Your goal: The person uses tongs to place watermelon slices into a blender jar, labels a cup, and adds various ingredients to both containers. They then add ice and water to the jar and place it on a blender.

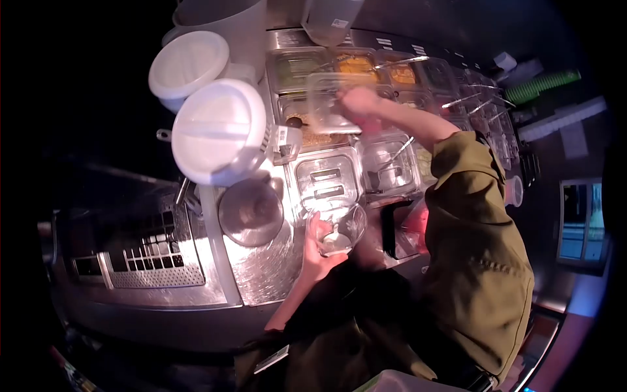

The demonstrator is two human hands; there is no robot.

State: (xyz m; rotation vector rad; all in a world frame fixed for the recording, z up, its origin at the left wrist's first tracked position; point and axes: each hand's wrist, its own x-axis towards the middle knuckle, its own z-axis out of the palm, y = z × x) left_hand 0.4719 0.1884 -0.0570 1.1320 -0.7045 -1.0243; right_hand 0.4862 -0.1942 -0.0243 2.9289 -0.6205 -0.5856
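Note:
My left hand (319, 256) is wrapped round a see-through cup (349, 225), which has something whitish at its bottom. The cup is tilted near the front edge of the counter, just below a lidded steel pan (326, 173). Farther up, my right hand (360, 104) grips a see-through pan lid (323, 98), blurred by motion. This lid is raised at a slant over a pan of tan, grainy food (320, 138) with a dark spoon or scoop handle in it. Fingers of the right hand are partly smeared.
Two white-lidded tubs (219, 130) stand at the left, near a round see-through container (251, 212). Pans of orange food (356, 63) with utensils line the back. A see-through bin with something red (417, 225) sits right of the cup. Green stacked lids or cups (542, 87) lie far right.

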